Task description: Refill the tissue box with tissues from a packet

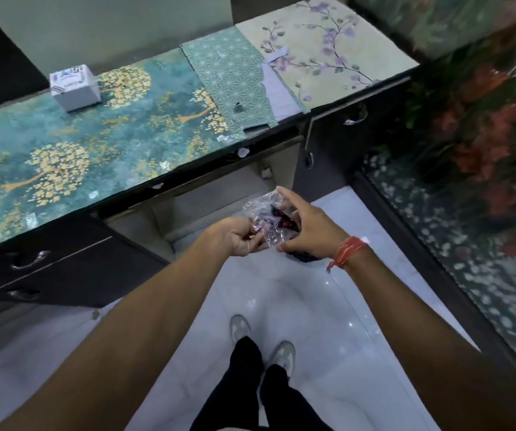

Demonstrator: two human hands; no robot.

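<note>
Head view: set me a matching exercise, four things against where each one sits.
Things:
1. white cube tissue box
2. crumpled clear plastic wrapper
3. red thread band
4. pale shoes

Places:
A. on the white floor tiles
B. at the wrist of the right hand
C. on the teal tree-patterned desk top
D. held between the left hand and right hand

Pairs: 1-C, 2-D, 3-B, 4-A.

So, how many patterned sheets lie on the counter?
3: a teal sheet with gold trees on the left, a green geometric sheet in the middle, a cream floral sheet on the right. More may lie beyond the left edge.
</note>
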